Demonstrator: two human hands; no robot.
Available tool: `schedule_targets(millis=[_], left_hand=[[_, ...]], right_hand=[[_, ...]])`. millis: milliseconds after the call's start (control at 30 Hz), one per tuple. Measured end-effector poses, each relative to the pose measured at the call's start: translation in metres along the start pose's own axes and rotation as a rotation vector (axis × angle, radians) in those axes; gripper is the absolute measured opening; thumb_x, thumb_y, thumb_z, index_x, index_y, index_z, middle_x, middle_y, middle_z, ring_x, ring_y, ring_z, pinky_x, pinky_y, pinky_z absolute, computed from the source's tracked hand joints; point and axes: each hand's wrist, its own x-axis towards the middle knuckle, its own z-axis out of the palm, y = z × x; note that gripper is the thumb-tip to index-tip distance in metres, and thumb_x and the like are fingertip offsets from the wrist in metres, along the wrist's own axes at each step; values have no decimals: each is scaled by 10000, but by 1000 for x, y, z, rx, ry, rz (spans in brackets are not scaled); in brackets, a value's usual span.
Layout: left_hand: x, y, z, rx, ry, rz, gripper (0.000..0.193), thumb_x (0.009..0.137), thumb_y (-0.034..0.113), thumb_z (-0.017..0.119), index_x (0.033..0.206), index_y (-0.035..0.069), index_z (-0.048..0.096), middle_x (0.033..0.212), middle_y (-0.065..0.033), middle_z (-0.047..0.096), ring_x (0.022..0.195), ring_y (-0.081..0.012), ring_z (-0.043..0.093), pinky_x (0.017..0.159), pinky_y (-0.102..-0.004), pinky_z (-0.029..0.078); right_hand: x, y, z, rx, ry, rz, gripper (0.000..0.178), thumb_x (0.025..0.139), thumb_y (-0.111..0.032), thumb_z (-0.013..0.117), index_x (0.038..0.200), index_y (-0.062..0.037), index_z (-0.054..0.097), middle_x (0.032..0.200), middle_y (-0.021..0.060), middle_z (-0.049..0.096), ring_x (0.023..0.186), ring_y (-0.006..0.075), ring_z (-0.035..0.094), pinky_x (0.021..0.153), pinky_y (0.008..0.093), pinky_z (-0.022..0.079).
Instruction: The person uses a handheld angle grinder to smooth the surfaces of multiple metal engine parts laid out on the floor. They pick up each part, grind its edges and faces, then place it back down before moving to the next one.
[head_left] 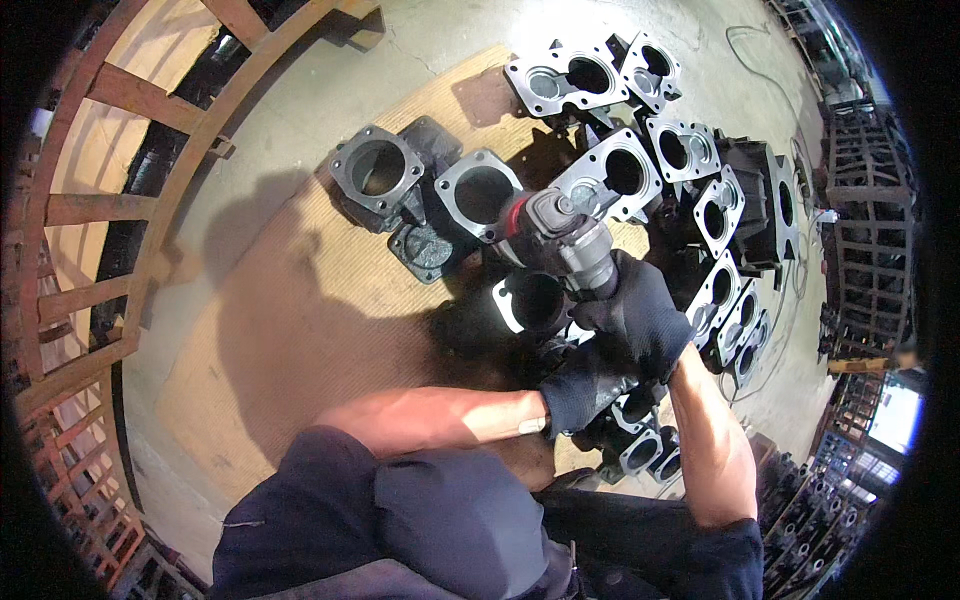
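Note:
Both hands wear dark gloves. My right hand (pixel 645 315) is closed around the grey body of an angle grinder (pixel 575 235), just behind its gear head. A red edge shows at the grinder's far left side, over the flange of a metal casting (pixel 480 190). My left hand (pixel 585 385) is closed below the right one, at the tool's rear; its fingers are partly hidden. Directly under the tool lies another casting (pixel 535 303) with a round bore. Whether the disc touches metal is hidden by the head.
Several flanged castings (pixel 610 175) stand close together ahead and to the right on a tan ribbed sheet (pixel 300 330). A separate casting (pixel 375 170) stands left of them. Brown metal racks (pixel 85 210) line the left; dark crates (pixel 870 230) stand right. A cable (pixel 740 55) crosses the floor.

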Motion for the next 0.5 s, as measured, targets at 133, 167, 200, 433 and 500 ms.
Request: schedule_targets(millis=[133, 167, 200, 433, 500], left_hand=[[-10, 8, 7, 226, -86, 15, 295, 981, 285, 636, 1112, 32, 714, 926, -113, 716, 872, -229, 672, 784, -375, 533], [-20, 17, 7, 169, -111, -64, 292, 984, 283, 631, 1105, 30, 712, 906, -113, 709, 861, -229, 675, 772, -378, 534], [-30, 26, 6, 115, -131, -145, 290, 988, 281, 625, 1097, 27, 710, 887, -113, 701, 851, -229, 678, 759, -380, 534], [-13, 11, 5, 122, -159, -34, 307, 989, 279, 634, 1106, 5, 709, 924, -110, 732, 817, -207, 681, 757, -379, 551], [-7, 17, -1, 151, -10, 96, 304, 981, 264, 655, 1115, -4, 707, 961, -112, 746, 836, -201, 685, 781, -373, 559]], right_hand=[[-16, -9, -5, -16, -14, 19, 484, 690, -189, 835, 1086, 28, 660, 913, 134, 742, 800, 173, 672, 773, 340, 562], [-20, -9, 1, 26, -69, 48, 533, 700, -235, 848, 1123, 27, 656, 941, 161, 747, 835, 189, 694, 802, 343, 563], [-25, -13, 3, -11, -78, 18, 545, 701, -234, 853, 1136, 26, 654, 959, 161, 750, 854, 186, 698, 816, 342, 561], [-19, -5, -7, 75, 21, 51, 479, 676, -163, 827, 1079, 32, 658, 888, 104, 734, 790, 139, 653, 769, 328, 561], [1, 3, -5, -20, 3, -21, 439, 678, -167, 815, 1037, 33, 662, 854, 112, 728, 766, 144, 652, 746, 333, 561]])
